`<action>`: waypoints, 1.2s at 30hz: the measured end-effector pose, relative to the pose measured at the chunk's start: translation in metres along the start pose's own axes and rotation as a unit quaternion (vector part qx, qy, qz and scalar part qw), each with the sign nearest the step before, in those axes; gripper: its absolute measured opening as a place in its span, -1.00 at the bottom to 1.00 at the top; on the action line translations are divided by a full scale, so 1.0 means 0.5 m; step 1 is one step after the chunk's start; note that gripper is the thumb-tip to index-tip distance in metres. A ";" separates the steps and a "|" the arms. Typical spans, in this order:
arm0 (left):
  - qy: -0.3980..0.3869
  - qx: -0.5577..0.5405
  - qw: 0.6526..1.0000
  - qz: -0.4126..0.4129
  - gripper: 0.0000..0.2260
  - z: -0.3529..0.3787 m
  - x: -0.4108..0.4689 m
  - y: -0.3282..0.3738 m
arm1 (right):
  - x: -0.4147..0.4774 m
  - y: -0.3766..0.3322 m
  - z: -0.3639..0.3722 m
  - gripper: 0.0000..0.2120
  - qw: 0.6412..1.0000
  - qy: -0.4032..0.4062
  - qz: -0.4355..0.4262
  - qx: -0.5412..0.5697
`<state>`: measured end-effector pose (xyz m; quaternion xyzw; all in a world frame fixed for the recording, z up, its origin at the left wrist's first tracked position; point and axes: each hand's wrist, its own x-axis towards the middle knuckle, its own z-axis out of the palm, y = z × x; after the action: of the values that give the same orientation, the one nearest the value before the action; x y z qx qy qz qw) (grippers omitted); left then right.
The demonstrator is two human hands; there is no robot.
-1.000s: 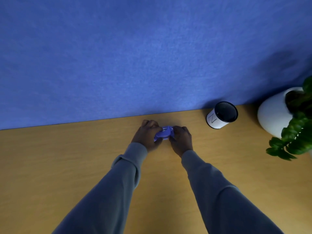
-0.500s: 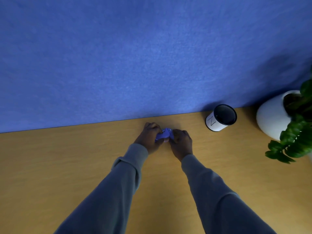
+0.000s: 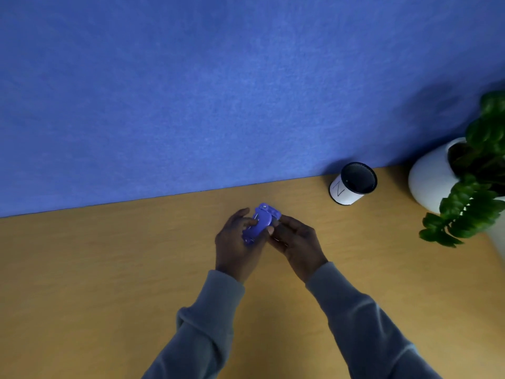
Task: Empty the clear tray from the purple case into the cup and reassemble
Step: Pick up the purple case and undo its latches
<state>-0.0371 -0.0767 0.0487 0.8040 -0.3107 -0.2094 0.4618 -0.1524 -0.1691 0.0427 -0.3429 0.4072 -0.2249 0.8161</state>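
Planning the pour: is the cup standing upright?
Upright: the cup stands on its base on the table, its dark mouth facing up.

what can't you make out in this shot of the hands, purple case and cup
Head view, the only one:
- Clear tray: not discernible; both hands, left hand and right hand, cover much of the purple case.
- Cup: dark interior, contents unreadable.
- Plant and white pot: cut off by the right edge.

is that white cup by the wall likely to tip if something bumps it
Probably not easily: the cup looks squat, wide and straight-sided, standing upright on the flat desk. It seems light, so a nudge would likelier slide it. On its side, it could roll.
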 end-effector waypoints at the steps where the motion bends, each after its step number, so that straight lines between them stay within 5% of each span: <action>1: 0.014 -0.002 1.000 -0.016 -0.74 0.002 -0.021 0.005 | -0.010 0.004 0.001 -0.76 1.000 -0.009 0.004 -0.002; 11: 0.048 -0.084 0.987 -0.132 -0.81 -0.031 -0.138 0.021 | -0.090 0.022 -0.015 -0.80 0.996 -0.021 0.042 -0.081; 17: -0.050 -0.256 0.940 -0.222 -0.86 -0.079 -0.122 0.038 | -0.128 -0.038 -0.007 -0.75 0.992 -0.048 0.030 -0.110; 23: -0.159 -0.311 0.906 -0.239 -0.83 -0.098 -0.129 0.053 | -0.162 -0.061 -0.001 -0.72 0.992 -0.056 0.022 -0.112; 27: -0.180 -0.334 0.890 -0.252 -0.67 -0.095 -0.144 0.046 | -0.175 -0.043 -0.002 -0.74 0.992 -0.037 0.019 -0.116; 36: -0.187 -0.385 0.868 -0.251 -0.70 -0.094 -0.161 0.037 | -0.173 -0.068 -0.006 -0.81 0.989 -0.030 0.004 -0.144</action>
<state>-0.0712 0.0007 0.0916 0.5591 -0.0736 -0.5675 0.6000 -0.2070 -0.1368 0.1108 -0.4613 0.4123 -0.1504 0.7711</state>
